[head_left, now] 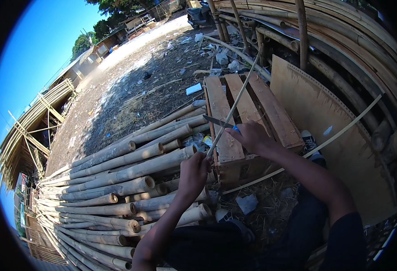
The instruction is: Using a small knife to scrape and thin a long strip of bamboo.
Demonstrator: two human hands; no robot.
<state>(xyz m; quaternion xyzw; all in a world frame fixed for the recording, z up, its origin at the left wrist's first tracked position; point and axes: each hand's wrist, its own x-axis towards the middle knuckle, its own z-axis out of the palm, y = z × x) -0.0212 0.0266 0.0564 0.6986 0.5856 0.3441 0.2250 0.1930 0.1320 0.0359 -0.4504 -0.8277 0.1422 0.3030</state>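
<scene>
A long, thin bamboo strip (242, 91) slants up and away from my left hand (194, 172), whose fingers are closed round its near end. My right hand (252, 137) grips a knife (216, 120) with a bluish handle. The blade points left and crosses the strip, close against it, a little beyond my left hand; whether it cuts into the strip cannot be told. Both hands are over the near left part of a slatted wooden crate (229, 150), which has small shavings on its top.
Stacked bamboo poles (137, 170) fill the left side, cut ends toward me. Another bamboo strip (343, 131) arcs past my right forearm, in front of a board (314, 97). Split bamboo (338, 31) is racked behind posts. A white block (193, 89) and litter lie on the dirt.
</scene>
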